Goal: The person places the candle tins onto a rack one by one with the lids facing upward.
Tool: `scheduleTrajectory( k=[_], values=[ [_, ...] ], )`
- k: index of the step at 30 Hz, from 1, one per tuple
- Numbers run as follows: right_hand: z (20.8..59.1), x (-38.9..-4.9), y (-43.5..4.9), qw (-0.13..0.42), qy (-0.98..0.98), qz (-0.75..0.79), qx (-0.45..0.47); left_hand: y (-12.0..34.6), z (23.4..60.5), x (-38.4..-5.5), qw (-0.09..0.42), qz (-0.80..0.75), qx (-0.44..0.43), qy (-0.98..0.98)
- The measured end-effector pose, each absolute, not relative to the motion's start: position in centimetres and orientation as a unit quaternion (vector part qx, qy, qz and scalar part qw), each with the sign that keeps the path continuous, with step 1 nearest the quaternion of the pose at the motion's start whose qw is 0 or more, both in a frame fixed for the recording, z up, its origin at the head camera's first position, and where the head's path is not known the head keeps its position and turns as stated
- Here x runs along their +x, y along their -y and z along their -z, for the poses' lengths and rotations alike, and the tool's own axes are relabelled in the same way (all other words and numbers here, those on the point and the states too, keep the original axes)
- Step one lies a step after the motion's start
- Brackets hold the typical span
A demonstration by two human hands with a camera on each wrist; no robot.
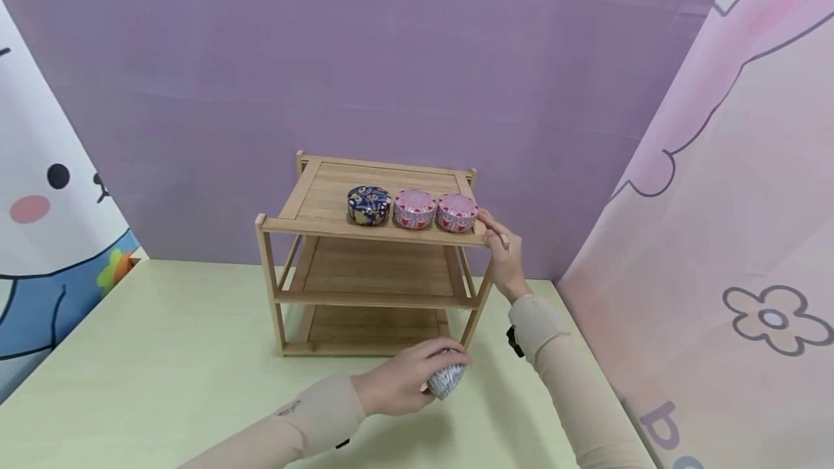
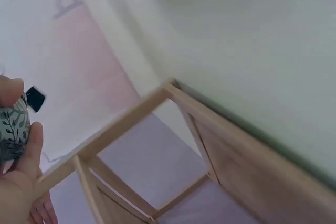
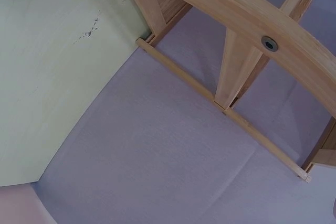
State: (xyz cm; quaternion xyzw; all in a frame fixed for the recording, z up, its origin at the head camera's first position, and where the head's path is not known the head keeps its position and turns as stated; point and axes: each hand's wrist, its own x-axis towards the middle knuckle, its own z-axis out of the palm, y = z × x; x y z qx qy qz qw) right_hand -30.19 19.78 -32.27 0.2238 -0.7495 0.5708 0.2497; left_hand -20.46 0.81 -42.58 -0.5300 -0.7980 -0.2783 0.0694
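Observation:
In the head view my left hand (image 1: 407,375) holds a small round tin (image 1: 447,375) with a grey-and-white leaf pattern, in front of the lower part of a wooden three-tier shelf (image 1: 378,298). The left wrist view shows the same tin (image 2: 13,132) between thumb and fingers at the left edge. My right hand (image 1: 507,258) grips the shelf's top right front corner, its fingertips right by a pink patterned tin (image 1: 457,213). Beside that stand a second pink tin (image 1: 415,209) and a dark blue floral tin (image 1: 369,205), in a row along the top tier's front.
The shelf stands on a pale green table (image 1: 163,353), close to a purple backdrop (image 1: 417,56). Printed panels with cartoon drawings rise at the left (image 1: 59,201) and right (image 1: 717,237). A metal bolt (image 3: 269,43) shows in the shelf's side frame.

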Motion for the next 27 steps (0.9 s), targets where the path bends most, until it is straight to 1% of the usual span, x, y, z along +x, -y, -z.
scheduleTrajectory(
  k=[3, 14, 18, 27],
  values=[
    [32.4, -30.3, -19.8, 0.251, 0.744, -0.576, 0.227, -0.6, 41.8, -20.0, 0.021, 0.369, -0.482, 0.794],
    [32.4, -30.3, -19.7, 0.251, 0.739, -0.581, 0.232, 0.5, 40.6, -20.0, -0.084, 0.597, -0.341, 0.722],
    [32.4, -30.3, -19.7, 0.255, 0.739, -0.579, 0.23, 1.0, 40.1, -20.3, -0.105, 0.652, -0.299, 0.689],
    [32.4, -30.2, -19.6, 0.258, 0.741, -0.576, 0.23, 2.2, 39.4, -20.1, -0.157, 0.735, -0.252, 0.61]
  ],
)
